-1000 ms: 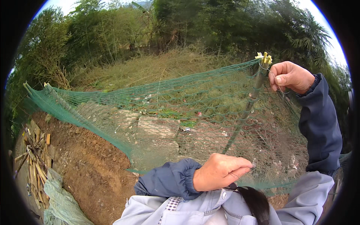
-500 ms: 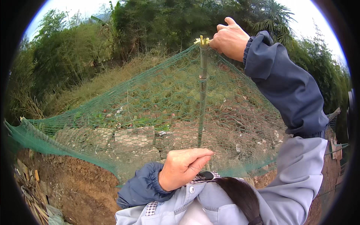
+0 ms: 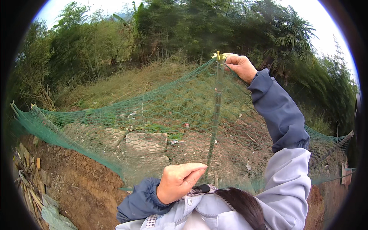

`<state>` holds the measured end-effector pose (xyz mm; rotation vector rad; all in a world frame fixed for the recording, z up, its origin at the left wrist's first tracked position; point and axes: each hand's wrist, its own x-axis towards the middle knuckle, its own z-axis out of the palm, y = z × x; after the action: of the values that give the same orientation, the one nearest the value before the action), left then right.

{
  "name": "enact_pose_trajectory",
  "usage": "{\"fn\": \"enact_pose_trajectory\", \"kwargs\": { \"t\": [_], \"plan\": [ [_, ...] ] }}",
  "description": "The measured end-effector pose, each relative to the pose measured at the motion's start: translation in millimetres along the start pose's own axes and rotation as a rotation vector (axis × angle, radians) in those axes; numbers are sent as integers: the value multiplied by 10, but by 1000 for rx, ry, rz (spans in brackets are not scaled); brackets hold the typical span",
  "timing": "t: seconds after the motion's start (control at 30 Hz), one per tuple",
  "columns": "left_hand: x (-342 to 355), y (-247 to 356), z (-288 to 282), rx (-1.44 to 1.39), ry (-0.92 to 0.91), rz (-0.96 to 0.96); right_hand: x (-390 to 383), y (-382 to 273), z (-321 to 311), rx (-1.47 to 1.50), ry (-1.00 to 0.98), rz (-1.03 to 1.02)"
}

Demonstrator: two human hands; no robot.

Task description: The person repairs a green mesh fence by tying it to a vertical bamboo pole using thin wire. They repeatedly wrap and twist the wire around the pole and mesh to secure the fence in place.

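A bamboo post (image 3: 217, 99) stands upright in the middle, split yellowish at its top, with green netting (image 3: 168, 92) hung from it and sloping away to both sides. My right hand (image 3: 239, 66) is at the right side of the post's top, fingers bent and pinched there; what they grip is partly hidden. Low in front of the netting, at chest height, my left hand (image 3: 178, 180) is closed in a pinch; I cannot make out what is in it.
Beyond the netting lie broken concrete slabs (image 3: 145, 142), dry grass (image 3: 115, 88) and dense trees (image 3: 191, 27). At lower left are bare soil (image 3: 76, 180), a pile of sticks (image 3: 28, 184) and crumpled pale green sheeting (image 3: 53, 214). Further netted stakes stand at both sides.
My view has turned right, bringing the post toward the centre. My right hand rose above the post's top, then came down beside it. My left hand stayed pinched near my chest.
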<state>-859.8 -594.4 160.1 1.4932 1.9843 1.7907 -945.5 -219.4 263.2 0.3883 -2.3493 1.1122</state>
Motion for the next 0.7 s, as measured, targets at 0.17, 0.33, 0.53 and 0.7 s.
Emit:
{"fn": "enact_pose_trajectory", "kwargs": {
  "t": [0.17,0.33,0.53,0.7],
  "plan": [
    [2,1,-19,-4,-38,-8,11,-202,-20,-410,40,30],
    [2,-2,-20,-25,-40,12,-32,-493,72,77,29,478],
    [-17,3,-49,-42,-39,0,-132,-774,24,391,-182,440],
    [-34,-36,-85,-48,-5,9,-43,-936,-16,370,-288,395]
  ]
}}
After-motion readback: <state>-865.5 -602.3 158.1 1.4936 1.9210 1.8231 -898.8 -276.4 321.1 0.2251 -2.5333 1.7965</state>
